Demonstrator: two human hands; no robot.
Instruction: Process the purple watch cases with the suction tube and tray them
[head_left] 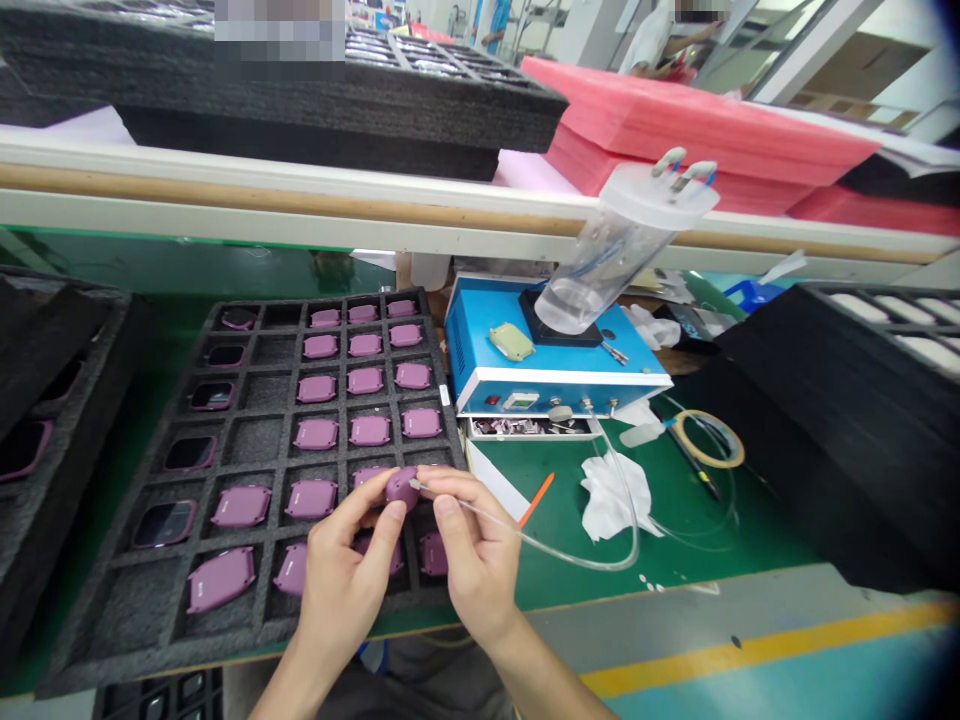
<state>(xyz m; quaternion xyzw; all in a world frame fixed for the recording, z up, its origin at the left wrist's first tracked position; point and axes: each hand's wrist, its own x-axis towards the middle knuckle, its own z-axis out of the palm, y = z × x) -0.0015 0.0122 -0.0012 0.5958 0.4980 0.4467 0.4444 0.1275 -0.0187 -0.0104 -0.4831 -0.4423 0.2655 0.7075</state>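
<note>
1. Above the near right part of the black foam tray (135, 605), a small purple case (401, 488) is held up between two bare hands.
2. On the left, the left hand (349, 550) has its grip closed on the case, thumb at the near side, fingers behind.
3. On the right, the right hand (480, 550) has its grip drawn in around a clear tube (634, 520) close to its tip, which meets the right side of the case; whether the fingers also press the case, I cannot tell.
4. From there the tube loops right, then back to the front of a blue box (491, 385) on the green tabletop (559, 590).
5. Across the tray, more purple cases (240, 507) lie in compartments, with dark-screened pieces (163, 524) down the left column.
6. On top of the box stand a clear cylinder (615, 245) and, left of it, a pale green case (512, 342).
7. Right of the hands lie an orange stick (537, 498) and crumpled white tissue (616, 495).
</note>
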